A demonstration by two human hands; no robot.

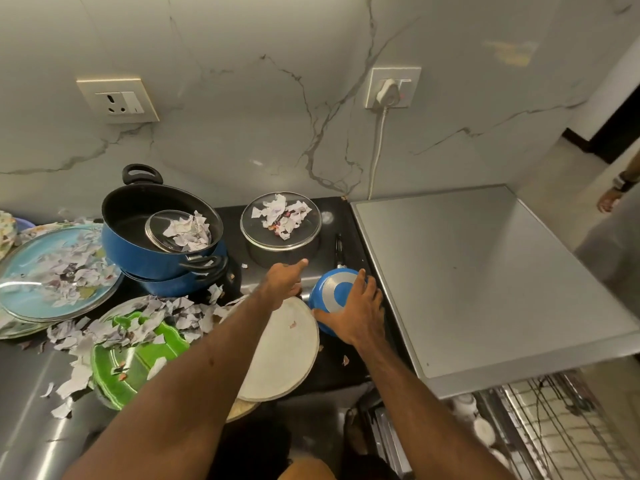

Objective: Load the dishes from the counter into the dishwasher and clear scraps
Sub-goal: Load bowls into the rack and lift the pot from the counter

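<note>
My right hand grips a small blue pan that lies upside down on the black cooktop, its black handle pointing away from me. My left hand hovers above the cooktop with the index finger stretched toward a grey pot. That pot's glass lid carries torn paper scraps. A white plate lies under my left forearm. Left of it are a green plate and a light blue plate, both strewn with scraps. Stacked blue pots hold a small lid with scraps.
A bare steel worktop fills the right side. Below its front edge an open dishwasher rack shows wire tines. A white plug and cord hang on the marble wall. Another person's hand is at the far right.
</note>
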